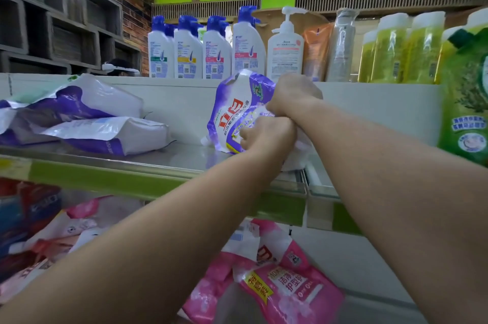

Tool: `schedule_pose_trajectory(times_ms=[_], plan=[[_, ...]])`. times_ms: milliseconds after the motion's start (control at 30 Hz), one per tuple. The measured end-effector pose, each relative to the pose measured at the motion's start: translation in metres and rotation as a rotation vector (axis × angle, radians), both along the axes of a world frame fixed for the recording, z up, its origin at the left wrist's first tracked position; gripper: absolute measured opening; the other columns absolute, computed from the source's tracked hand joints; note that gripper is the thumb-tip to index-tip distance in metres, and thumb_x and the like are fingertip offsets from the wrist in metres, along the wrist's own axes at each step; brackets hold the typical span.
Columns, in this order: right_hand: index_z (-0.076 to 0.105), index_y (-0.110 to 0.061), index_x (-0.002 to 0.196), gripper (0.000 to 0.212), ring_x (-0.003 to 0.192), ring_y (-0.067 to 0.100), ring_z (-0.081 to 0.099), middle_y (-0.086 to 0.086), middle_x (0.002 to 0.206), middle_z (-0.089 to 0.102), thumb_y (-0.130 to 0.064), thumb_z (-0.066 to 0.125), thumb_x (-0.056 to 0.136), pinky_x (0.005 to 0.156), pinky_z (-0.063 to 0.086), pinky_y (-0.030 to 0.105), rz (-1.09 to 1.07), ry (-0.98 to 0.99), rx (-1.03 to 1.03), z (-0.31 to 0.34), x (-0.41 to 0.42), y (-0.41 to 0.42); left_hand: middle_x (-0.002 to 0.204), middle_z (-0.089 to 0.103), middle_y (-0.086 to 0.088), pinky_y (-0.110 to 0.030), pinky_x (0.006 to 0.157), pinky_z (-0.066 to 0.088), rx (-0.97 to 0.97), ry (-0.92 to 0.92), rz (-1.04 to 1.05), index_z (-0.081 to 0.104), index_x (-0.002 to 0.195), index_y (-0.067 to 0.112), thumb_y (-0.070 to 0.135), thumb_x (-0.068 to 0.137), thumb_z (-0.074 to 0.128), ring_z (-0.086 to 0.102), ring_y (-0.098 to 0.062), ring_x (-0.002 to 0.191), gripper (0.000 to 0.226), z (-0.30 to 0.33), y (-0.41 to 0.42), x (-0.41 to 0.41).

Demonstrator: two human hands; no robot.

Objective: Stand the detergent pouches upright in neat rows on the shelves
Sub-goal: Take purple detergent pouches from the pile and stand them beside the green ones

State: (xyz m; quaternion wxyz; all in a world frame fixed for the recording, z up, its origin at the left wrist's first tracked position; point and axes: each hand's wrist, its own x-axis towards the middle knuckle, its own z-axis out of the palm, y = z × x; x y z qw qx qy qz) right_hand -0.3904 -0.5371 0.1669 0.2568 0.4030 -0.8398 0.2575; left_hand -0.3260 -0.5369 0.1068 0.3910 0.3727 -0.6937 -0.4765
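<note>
Head view: both hands gripped a purple-and-white plastic detergent pouch (pixel 232 112) standing tilted on the grey metal shelf (pixel 169 157); left hand (pixel 266 136) clenched low, right hand (pixel 293 96) clenched its upper edge.

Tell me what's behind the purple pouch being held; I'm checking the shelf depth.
Behind the purple pouch, gripped by the left hand and right hand, rises the white back panel, with shampoo bottles above. The panel directly behind is covered.
</note>
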Motion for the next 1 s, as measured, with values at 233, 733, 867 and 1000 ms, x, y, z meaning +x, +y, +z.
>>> schedule_pose_trajectory(times_ms=[233, 733, 867, 1000], plan=[[0.057, -0.013, 0.111, 0.024, 0.108, 0.028, 0.056, 0.009, 0.117, 0.06, -0.022, 0.056, 0.089, 0.073, 0.036, 0.029, 0.082, -0.047, -0.184, -0.015, -0.011, 0.0, 0.129, 0.056, 0.0, -0.051, 0.088, 0.044, 0.418, 0.327, 0.023, 0.049, 0.123, 0.036, 0.036, 0.035, 0.057, 0.058, -0.035, 0.109, 0.088, 0.001, -0.071, -0.036], [0.052, -0.013, 0.075, 0.019, 0.077, 0.028, 0.064, 0.014, 0.095, 0.066, -0.017, 0.066, 0.087, 0.07, 0.054, 0.039, 0.377, -0.9, -0.743, -0.038, -0.09, 0.08, 0.044, 0.062, -0.005, -0.028, 0.035, 0.05, 0.505, 0.21, -0.37, 0.059, 0.079, 0.01, 0.04, 0.084, 0.069, 0.059, -0.017, 0.032, 0.032, 0.012, -0.01, -0.022], [0.056, -0.01, 0.095, 0.014, 0.064, 0.02, 0.059, 0.01, 0.09, 0.064, -0.018, 0.066, 0.088, 0.061, 0.052, 0.032, 0.378, -0.934, -0.691, -0.034, -0.098, 0.1, 0.045, 0.063, -0.005, -0.028, 0.047, 0.054, 0.505, 0.169, -0.394, 0.056, 0.075, 0.011, 0.032, 0.086, 0.068, 0.06, -0.018, 0.034, 0.027, 0.013, -0.001, -0.037], [0.057, -0.012, 0.084, 0.01, 0.042, 0.011, 0.059, 0.005, 0.073, 0.062, -0.016, 0.064, 0.089, 0.042, 0.05, 0.023, 0.399, -0.931, -0.702, -0.03, -0.103, 0.125, 0.043, 0.061, 0.0, -0.026, 0.043, 0.052, 0.414, 0.253, -0.411, 0.054, 0.077, 0.012, 0.022, 0.093, 0.062, 0.058, -0.013, 0.033, 0.02, 0.015, 0.009, -0.061]])
